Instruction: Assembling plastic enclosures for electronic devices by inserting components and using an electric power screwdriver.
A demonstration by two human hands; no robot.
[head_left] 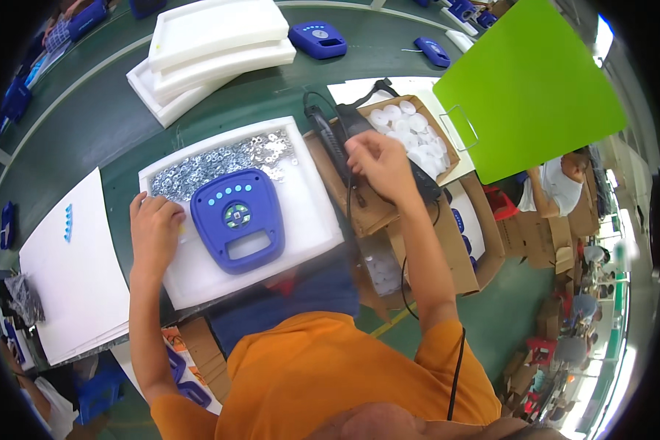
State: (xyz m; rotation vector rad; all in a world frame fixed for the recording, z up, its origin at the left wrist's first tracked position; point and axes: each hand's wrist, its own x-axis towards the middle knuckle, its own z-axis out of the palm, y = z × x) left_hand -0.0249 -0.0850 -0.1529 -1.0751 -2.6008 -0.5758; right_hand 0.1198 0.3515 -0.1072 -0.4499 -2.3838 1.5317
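A blue plastic housing [270,213] with a rectangular opening, a row of light-blue dots and a round centre lies on a white foam tray [312,213]. Beside its left edge is my left hand [154,229], over the tray's rim, fingers curled in; whatever they may hold is too small to name. Behind the housing, many small metal washers [213,161] are spread in the tray. My right hand [380,163] is closed in a pinch above a black bag-like item [411,180], close to a black corded handheld tool [328,136]. Its fingertips hide anything between them.
White foam trays [220,37] are stacked at the back. A cardboard box of white round pieces [418,139] stands right, beside a green board [528,88]. White sheets [77,271] lie left. More blue housings [317,39] sit farther back. A cable [405,286] hangs by my right arm.
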